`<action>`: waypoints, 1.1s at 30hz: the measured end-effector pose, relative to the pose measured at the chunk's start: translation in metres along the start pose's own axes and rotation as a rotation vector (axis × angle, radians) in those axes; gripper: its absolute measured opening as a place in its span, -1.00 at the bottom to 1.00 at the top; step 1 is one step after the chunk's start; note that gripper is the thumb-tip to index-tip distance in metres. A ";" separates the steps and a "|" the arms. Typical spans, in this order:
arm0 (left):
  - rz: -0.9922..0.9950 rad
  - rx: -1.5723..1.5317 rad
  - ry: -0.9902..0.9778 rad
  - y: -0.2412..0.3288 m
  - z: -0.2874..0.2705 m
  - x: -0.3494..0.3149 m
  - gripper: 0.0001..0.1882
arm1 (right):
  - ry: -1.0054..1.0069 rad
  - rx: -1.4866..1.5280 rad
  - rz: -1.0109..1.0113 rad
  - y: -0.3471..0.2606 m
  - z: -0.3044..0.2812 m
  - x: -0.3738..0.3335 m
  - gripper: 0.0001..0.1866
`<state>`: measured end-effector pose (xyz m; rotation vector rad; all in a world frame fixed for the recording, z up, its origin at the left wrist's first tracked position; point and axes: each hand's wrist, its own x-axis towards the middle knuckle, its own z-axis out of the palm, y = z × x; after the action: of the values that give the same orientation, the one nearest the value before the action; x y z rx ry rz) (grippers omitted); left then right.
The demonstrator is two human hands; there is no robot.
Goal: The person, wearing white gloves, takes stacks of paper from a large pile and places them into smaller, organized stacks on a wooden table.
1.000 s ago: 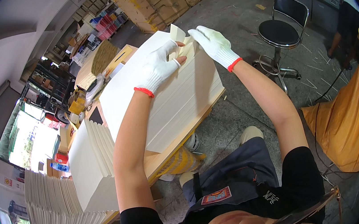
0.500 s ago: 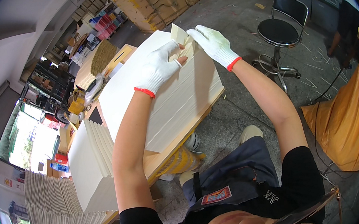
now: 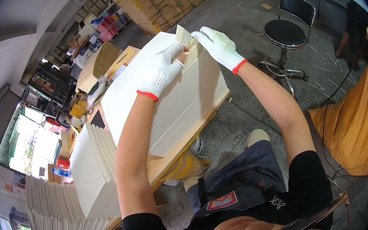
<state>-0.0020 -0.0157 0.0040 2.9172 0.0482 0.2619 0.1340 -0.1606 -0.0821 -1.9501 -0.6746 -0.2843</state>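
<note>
A tall stack of large cream paper sheets (image 3: 191, 96) stands on a wooden table (image 3: 171, 161). Both my hands wear white knit gloves with red cuffs. My left hand (image 3: 162, 69) lies over the stack's top near its far right corner, its bare thumb and forefinger closed on the edges of some sheets. A small raised flap of paper (image 3: 182, 33) sticks up just beyond these fingers. My right hand (image 3: 220, 46) rests against that same corner, fingers stretched out side by side, touching the sheets near the flap. Its fingertips are partly hidden from view.
More paper (image 3: 92, 172) stands at left, beside a fanned pile of sheets (image 3: 57, 206). A black stool (image 3: 286, 33) and an orange cover (image 3: 356, 135) are to the right, with another person (image 3: 356, 25) beyond. Cardboard boxes (image 3: 156, 3) are stacked at the back.
My left thumb and forefinger have drawn closer together and shifted slightly left at the sheet edges. My right hand has barely moved.
</note>
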 end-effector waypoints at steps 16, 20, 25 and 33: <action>0.075 0.146 0.020 0.011 -0.001 -0.006 -0.57 | -0.052 -0.044 0.030 -0.002 -0.008 0.000 -0.46; 0.220 0.081 0.112 -0.004 0.015 -0.002 -0.38 | 0.216 -0.225 -0.210 -0.005 -0.021 -0.014 -0.39; 0.193 -0.103 0.287 -0.020 0.014 -0.009 -0.21 | -0.238 -0.307 -0.544 -0.041 -0.021 -0.046 -0.32; 0.054 0.382 0.288 -0.012 0.029 -0.029 -0.50 | -0.152 -0.454 -0.719 -0.020 0.005 -0.048 -0.10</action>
<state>-0.0253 -0.0114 -0.0316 3.2321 0.0717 0.7572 0.0830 -0.1656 -0.0915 -2.0930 -1.5124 -0.7883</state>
